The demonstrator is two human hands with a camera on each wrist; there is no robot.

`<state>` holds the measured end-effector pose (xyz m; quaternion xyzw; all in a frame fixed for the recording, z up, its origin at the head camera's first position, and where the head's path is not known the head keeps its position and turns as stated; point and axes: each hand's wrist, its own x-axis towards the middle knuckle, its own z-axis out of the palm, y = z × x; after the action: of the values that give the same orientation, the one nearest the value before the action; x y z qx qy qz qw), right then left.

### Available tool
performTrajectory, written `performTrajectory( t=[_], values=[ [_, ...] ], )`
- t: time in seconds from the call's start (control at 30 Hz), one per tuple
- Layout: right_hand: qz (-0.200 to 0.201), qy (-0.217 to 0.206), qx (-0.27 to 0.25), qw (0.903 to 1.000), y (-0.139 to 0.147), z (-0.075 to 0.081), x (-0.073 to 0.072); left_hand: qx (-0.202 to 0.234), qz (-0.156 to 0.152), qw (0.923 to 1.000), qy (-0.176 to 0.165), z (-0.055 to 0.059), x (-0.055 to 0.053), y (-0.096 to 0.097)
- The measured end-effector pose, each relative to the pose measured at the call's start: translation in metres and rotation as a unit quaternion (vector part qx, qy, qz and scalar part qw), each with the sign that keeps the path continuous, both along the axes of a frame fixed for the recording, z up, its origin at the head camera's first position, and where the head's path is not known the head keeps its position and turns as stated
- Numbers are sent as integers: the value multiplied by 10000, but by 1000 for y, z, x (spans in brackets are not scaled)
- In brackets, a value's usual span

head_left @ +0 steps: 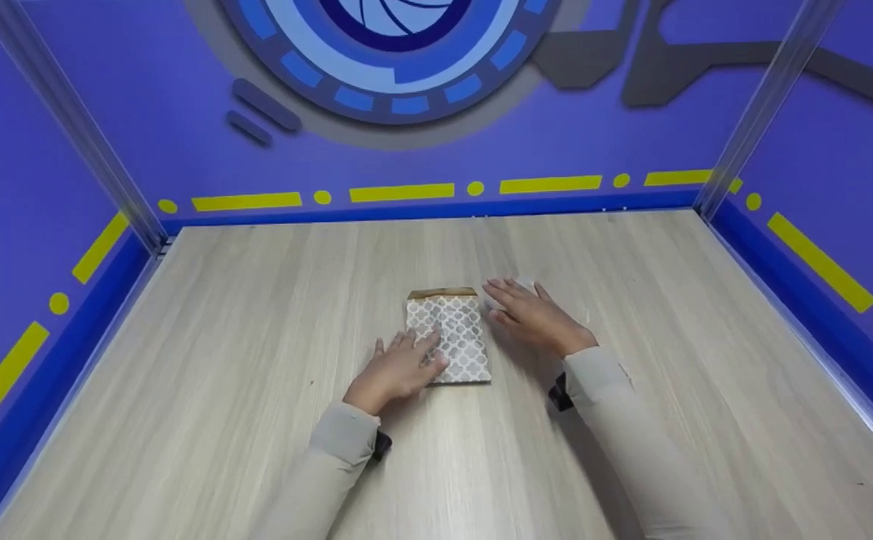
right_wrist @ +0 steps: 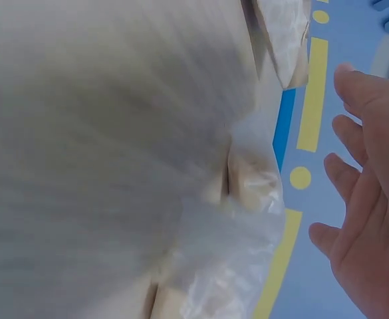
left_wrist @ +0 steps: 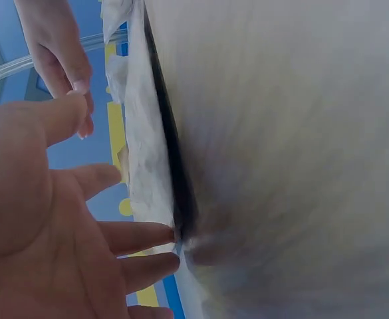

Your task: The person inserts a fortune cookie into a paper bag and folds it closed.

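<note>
Resting at left, the left hand (head_left: 399,367) lies over the near-left part of a lattice-patterned packet (head_left: 465,341), its fingers spread and nearly straight, grasping nothing. In the left wrist view its fingertips reach the packet's edge, where a dark strip shows between the packet and the desk (head_left: 219,337). Centre: the packet, grey and white, lies near the middle of the desk, a brown flap (head_left: 444,292) at its far end. Right: the right hand (head_left: 538,315) hovers just beside the packet's far-right corner, fingers extended and slightly bent, with nothing in its grasp; crumpled clear plastic (right_wrist: 247,239) lies near it.

To an observer standing by, the step in hand appears to be steadying and squaring the packet. Good practice would be light, even pressure from the spread left fingers, set further in from the edge so that the packet neither tips nor slides. The right hand would best guide the opposite edge with flat fingers, clear of the plastic, lest the film be dragged beneath and the flap crease.
</note>
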<state>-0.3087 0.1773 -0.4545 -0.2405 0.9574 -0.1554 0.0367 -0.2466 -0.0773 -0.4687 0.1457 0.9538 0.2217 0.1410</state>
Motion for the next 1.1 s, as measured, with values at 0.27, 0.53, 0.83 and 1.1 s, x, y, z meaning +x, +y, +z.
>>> performTrajectory(
  t=[0.27,0.53,0.83,1.1],
  values=[
    [261,-38,57,9996,-4,-4,-3,-141,-167,9996,-154,1,-2,1],
    [280,34,45,9996,-6,-5,-2,-361,-233,9991,-63,2,-4,1],
    [532,217,-206,9981,-7,-7,2,-339,-145,9992,-163,0,-7,3],
    [748,98,-269,9968,-13,-7,4,-64,-469,9981,-382,4,-12,-5]
  ],
)
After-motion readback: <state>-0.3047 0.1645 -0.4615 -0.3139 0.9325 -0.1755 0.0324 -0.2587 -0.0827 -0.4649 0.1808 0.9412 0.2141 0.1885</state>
